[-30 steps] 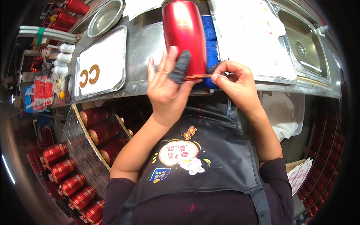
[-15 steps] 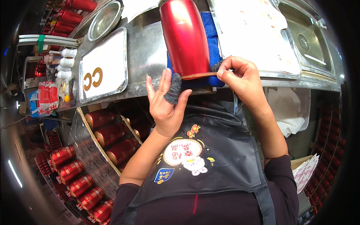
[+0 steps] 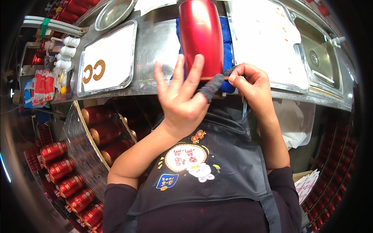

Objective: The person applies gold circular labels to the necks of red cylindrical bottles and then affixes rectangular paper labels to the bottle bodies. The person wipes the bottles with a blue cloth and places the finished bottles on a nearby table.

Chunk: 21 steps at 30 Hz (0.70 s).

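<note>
Tray: two gold rings on white, left along the counter
Left hand: fingers spread, thumb in a dark cot, against the red cylinder's base; top cut off
Right hand: pinching a small, hard-to-see thing at the rim
Sink: far right

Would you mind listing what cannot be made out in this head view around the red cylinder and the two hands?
- Red cylinder: its far end is cut off by the top edge.
- Blue cloth: mostly hidden under the cylinder.
- Left hand: its thumb wears a dark cover; the contact with the cylinder's rim is hidden behind the fingers.
- Right hand: what it pinches is too small to tell.
</note>
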Motion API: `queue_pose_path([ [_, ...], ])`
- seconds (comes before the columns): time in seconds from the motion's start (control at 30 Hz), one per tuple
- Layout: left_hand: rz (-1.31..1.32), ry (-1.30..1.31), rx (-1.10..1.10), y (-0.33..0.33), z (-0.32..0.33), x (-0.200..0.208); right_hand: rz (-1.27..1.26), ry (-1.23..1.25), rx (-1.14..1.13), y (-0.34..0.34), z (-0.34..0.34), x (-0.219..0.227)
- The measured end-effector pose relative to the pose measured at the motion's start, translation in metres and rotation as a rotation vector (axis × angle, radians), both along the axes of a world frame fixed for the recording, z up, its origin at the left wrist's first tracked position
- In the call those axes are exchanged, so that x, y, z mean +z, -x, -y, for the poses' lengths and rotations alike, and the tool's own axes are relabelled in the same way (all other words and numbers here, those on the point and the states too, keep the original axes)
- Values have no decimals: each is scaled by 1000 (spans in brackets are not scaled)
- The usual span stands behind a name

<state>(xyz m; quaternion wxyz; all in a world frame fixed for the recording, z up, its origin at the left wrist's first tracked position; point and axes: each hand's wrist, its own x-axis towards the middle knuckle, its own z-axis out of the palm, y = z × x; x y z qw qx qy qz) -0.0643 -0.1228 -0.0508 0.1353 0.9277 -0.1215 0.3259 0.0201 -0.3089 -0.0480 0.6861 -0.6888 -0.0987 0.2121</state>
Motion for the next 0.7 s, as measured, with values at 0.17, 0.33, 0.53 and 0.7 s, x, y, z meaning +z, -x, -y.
queue_pose_path([
  [0.17, -9, 204, 53, -16, -4, -3, 9, 40, 22, 3, -2, -3],
  [0.33, -153, 732, 0, -3, -17, -18, -53, -2, 40, 6, 1, 6],
  [0.53, -88, 366, -22, 26, -22, -25, -60, -39, 29, 7, 6, 15],
  [0.7, -81, 268, -11, 22, -18, -23, -34, -39, 13, 3, 7, 7],
])
